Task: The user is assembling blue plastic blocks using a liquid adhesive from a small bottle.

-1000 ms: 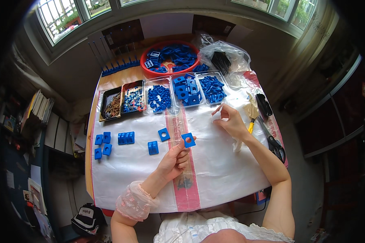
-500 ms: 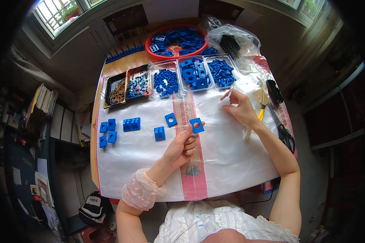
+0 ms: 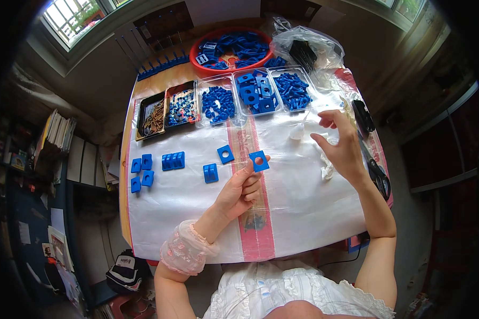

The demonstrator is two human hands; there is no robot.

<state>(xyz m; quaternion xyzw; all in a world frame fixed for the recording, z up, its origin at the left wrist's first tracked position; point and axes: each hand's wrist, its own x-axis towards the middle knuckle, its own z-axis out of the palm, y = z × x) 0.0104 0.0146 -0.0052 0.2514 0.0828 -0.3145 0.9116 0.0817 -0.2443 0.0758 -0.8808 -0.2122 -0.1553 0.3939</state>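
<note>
My left hand (image 3: 239, 190) pinches a flat blue plastic plate with a round hole (image 3: 264, 166), held up over the middle of the table. My right hand (image 3: 346, 151) is apart from everything, thumb and fingers spread, to the right of a small white bottle with a thin pointed tip (image 3: 297, 133) on the sheet. Just left of my left hand lie another blue holed plate (image 3: 225, 154) and a short block of blue plates (image 3: 210, 173). Farther left are a longer blue block (image 3: 173, 161) and several separate blue holed pieces (image 3: 148, 178).
Across the back stand trays of brown screws (image 3: 154, 121), small metal and coloured parts (image 3: 181, 109), blue pieces (image 3: 218, 103) and blue plates (image 3: 255, 93). Behind them is a red basin (image 3: 192, 61). Scissors (image 3: 379, 181) and crumpled tissue (image 3: 327, 169) lie at the right.
My right hand has let go of the white bottle, opened its fingers and drawn away to the right. The left hand keeps the blue plate in nearly the same place.
</note>
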